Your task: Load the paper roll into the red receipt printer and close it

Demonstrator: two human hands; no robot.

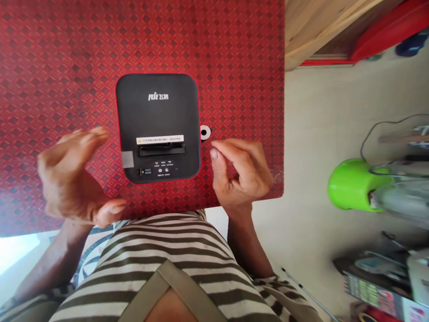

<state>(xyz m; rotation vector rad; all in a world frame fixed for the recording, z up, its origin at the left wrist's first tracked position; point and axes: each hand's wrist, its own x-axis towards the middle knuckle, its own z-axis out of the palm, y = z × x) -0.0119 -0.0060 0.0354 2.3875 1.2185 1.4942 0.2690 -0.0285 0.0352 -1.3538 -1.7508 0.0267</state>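
A black receipt printer [159, 118] with white lettering and a paper slot lies on the red patterned tabletop [234, 67]. To its left, my left hand [72, 176] hovers, slightly blurred, with the thumb spread from the fingers and nothing held. A small white paper roll [205, 132] with a dark core sits against the printer's right side. Just below that roll is my right hand [239, 167], its thumb and index fingertips brought together and the other fingers curled. Nothing shows in this pinch. Neither hand touches the printer.
The table's right edge drops to a pale floor [308, 120]. A lime-green bucket [351, 183] stands there, with a dark cable above it. Boxes and clutter [372, 286] lie at the lower right. Wooden furniture [311, 27] adjoins the table at the upper right.
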